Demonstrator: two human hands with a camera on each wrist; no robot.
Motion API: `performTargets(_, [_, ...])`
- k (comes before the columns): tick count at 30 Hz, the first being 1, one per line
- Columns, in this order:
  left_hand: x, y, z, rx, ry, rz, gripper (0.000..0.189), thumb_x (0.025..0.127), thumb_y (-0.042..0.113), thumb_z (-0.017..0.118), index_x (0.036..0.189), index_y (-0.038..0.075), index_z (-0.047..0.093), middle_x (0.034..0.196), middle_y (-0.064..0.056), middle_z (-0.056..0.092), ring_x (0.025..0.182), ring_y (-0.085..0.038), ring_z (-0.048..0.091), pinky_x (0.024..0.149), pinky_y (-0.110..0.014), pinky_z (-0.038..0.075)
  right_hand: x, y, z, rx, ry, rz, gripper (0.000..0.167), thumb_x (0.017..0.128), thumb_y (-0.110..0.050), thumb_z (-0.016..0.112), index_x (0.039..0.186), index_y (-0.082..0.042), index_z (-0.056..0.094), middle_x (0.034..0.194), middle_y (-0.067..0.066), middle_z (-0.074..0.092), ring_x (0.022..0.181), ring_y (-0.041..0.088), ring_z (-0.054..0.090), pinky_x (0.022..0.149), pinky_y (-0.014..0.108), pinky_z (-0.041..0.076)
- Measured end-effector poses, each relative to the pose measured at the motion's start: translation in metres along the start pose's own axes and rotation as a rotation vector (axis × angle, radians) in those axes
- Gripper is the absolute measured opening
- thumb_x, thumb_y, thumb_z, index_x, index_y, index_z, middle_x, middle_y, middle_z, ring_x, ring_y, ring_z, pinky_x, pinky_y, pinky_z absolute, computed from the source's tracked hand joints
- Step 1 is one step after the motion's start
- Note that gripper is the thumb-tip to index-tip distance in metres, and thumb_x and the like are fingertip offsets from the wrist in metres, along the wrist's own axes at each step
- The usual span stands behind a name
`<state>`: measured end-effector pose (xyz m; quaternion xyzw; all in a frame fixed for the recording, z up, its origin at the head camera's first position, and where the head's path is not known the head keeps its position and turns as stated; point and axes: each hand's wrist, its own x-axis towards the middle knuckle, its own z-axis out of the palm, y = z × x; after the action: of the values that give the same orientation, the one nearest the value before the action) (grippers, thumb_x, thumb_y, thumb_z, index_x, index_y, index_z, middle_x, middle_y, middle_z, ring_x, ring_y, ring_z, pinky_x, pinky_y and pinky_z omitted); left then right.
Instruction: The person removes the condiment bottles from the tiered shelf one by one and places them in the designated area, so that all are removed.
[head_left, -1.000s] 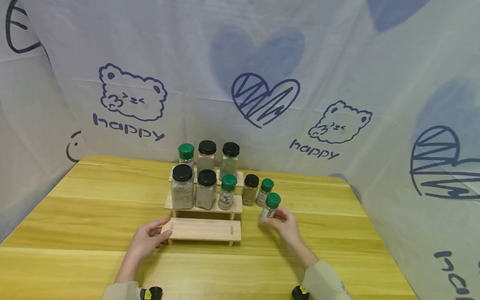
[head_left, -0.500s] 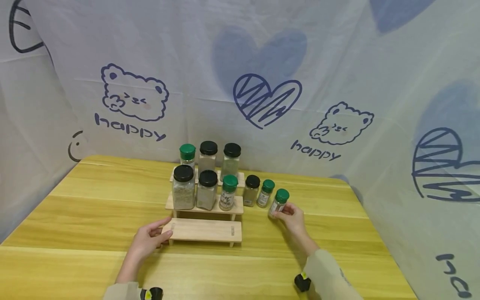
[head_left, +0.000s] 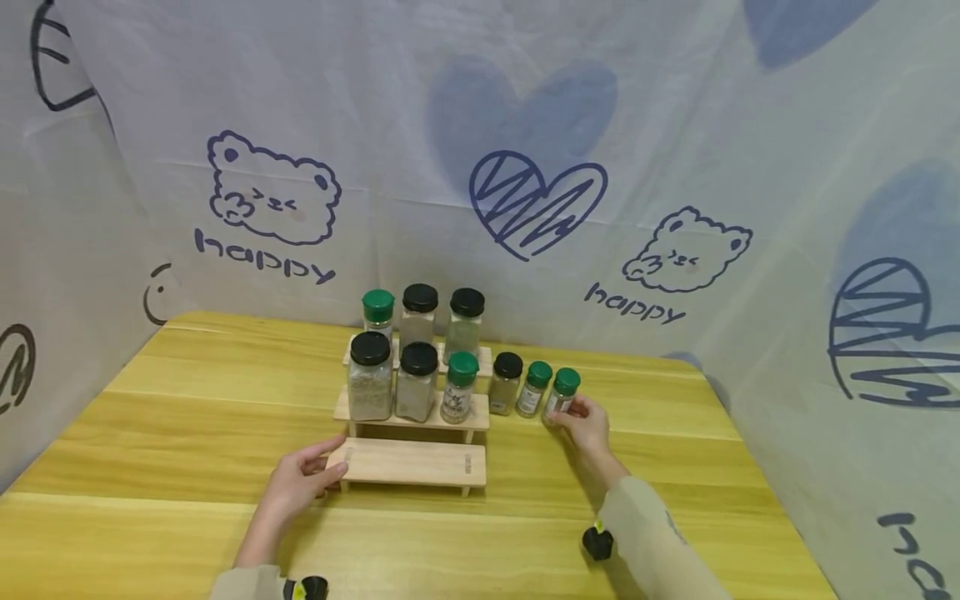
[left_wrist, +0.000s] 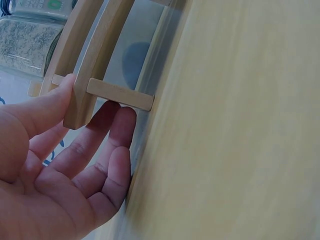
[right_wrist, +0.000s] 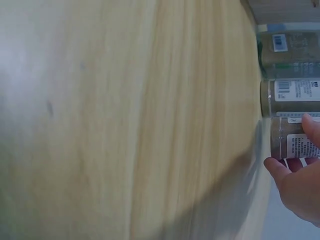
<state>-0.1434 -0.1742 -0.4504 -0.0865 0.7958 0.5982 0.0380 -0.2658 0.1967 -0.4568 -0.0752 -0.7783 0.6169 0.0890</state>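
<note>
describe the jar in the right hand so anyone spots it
On the wooden table, find the tiered wooden rack. Right of it sit a black-capped jar and a green-capped jar; beyond them is the held jar, also green-capped, the only one gripped by the right hand.

The head camera looks forward and down over the counter (head_left: 187,417). Close up, the left wrist view shares the rack (left_wrist: 82,97), the right the held jar (right_wrist: 279,139).

The desk (head_left: 187,417) is honey-yellow with streaky wood grain, the rack (head_left: 408,461) a paler wood. Clear jars (head_left: 371,393) wear black lids (head_left: 371,347) or green lids (head_left: 567,381). The whitish curtain (head_left: 397,100) carries blue hearts (head_left: 517,200), solid or scribble-striped, and blue-outlined bears (head_left: 274,187).
</note>
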Motion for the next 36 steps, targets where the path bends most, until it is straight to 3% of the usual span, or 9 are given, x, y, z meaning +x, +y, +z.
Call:
performTargets(4, [0.000, 0.001, 0.000, -0.007, -0.004, -0.003, 0.047, 0.085, 0.014, 0.062, 0.128, 0.001, 0.047, 0.118, -0.028, 0.049, 0.105, -0.034, 0.048, 0.066, -0.030, 0.048, 0.003, 0.000, -0.001, -0.055, 0.003, 0.002, 0.034, 0.070, 0.009, 0.069, 0.101, 0.017, 0.055, 0.089, 0.021, 0.061, 0.076, 0.018, 0.056, 0.063, 0.018, 0.045])
performTargets(9, [-0.001, 0.001, 0.000, -0.005, 0.000, -0.006, 0.047, 0.085, 0.015, 0.062, 0.128, 0.002, 0.047, 0.119, -0.028, 0.049, 0.106, -0.034, 0.047, 0.067, -0.030, 0.048, 0.025, 0.028, -0.005, 0.017, -0.029, -0.086, 0.032, 0.067, 0.000, 0.076, 0.095, 0.006, 0.062, 0.086, 0.016, 0.064, 0.078, 0.022, 0.060, 0.067, 0.027, 0.049])
performTargets(11, [-0.001, 0.001, 0.000, -0.003, 0.004, -0.004, 0.047, 0.085, 0.015, 0.062, 0.128, 0.002, 0.047, 0.117, -0.027, 0.050, 0.104, -0.034, 0.048, 0.067, -0.030, 0.048, 0.054, 0.071, -0.007, 0.054, -0.036, -0.134, 0.033, 0.063, -0.006, 0.080, 0.092, 0.000, 0.065, 0.083, 0.012, 0.065, 0.076, 0.019, 0.061, 0.063, 0.026, 0.049])
performTargets(16, [-0.001, 0.001, 0.001, -0.002, 0.008, 0.001, 0.047, 0.085, 0.014, 0.062, 0.127, 0.001, 0.048, 0.115, -0.027, 0.052, 0.102, -0.033, 0.050, 0.066, -0.030, 0.048, 0.128, 0.177, -0.008, 0.015, -0.030, -0.136, 0.046, 0.051, -0.023, 0.087, 0.090, -0.008, 0.066, 0.082, 0.005, 0.065, 0.073, 0.015, 0.061, 0.057, 0.025, 0.049])
performTargets(19, [-0.002, 0.001, 0.000, -0.004, 0.004, 0.003, 0.047, 0.085, 0.014, 0.062, 0.127, 0.001, 0.047, 0.118, -0.028, 0.050, 0.105, -0.035, 0.048, 0.068, -0.031, 0.048, 0.138, 0.191, -0.006, -0.003, -0.033, -0.109, 0.048, 0.053, -0.021, 0.087, 0.093, -0.006, 0.065, 0.085, 0.007, 0.065, 0.076, 0.017, 0.061, 0.060, 0.027, 0.050])
performTargets(22, [-0.003, 0.002, 0.000, -0.005, 0.001, 0.003, 0.047, 0.085, 0.015, 0.061, 0.128, 0.002, 0.047, 0.120, -0.028, 0.048, 0.108, -0.037, 0.046, 0.069, -0.032, 0.048, 0.120, 0.165, -0.004, 0.014, -0.046, -0.084, 0.043, 0.059, -0.010, 0.084, 0.097, -0.001, 0.064, 0.088, 0.013, 0.065, 0.079, 0.022, 0.061, 0.063, 0.030, 0.050])
performTargets(28, [-0.003, 0.002, 0.000, -0.006, 0.003, -0.001, 0.047, 0.085, 0.014, 0.062, 0.128, 0.002, 0.047, 0.117, -0.027, 0.051, 0.104, -0.034, 0.049, 0.068, -0.031, 0.048, 0.038, 0.048, 0.001, 0.011, -0.039, -0.040, 0.033, 0.066, -0.001, 0.078, 0.094, 0.006, 0.062, 0.088, 0.018, 0.063, 0.081, 0.026, 0.059, 0.067, 0.032, 0.050])
performTargets(31, [-0.002, 0.002, 0.000, -0.005, -0.001, -0.005, 0.047, 0.085, 0.014, 0.061, 0.128, 0.002, 0.047, 0.118, -0.027, 0.050, 0.104, -0.034, 0.049, 0.068, -0.031, 0.048, 0.015, 0.013, 0.001, -0.033, -0.037, 0.005, 0.034, 0.070, 0.005, 0.072, 0.099, 0.013, 0.057, 0.091, 0.021, 0.062, 0.083, 0.026, 0.058, 0.067, 0.028, 0.049])
performTargets(36, [-0.002, 0.001, 0.000, 0.007, -0.007, -0.010, 0.048, 0.085, 0.016, 0.062, 0.129, 0.003, 0.046, 0.124, -0.029, 0.044, 0.109, -0.037, 0.045, 0.070, -0.032, 0.048, 0.011, 0.006, 0.000, -0.040, -0.058, 0.043, 0.038, 0.071, 0.010, 0.068, 0.105, 0.015, 0.052, 0.097, 0.024, 0.059, 0.088, 0.029, 0.057, 0.072, 0.027, 0.047])
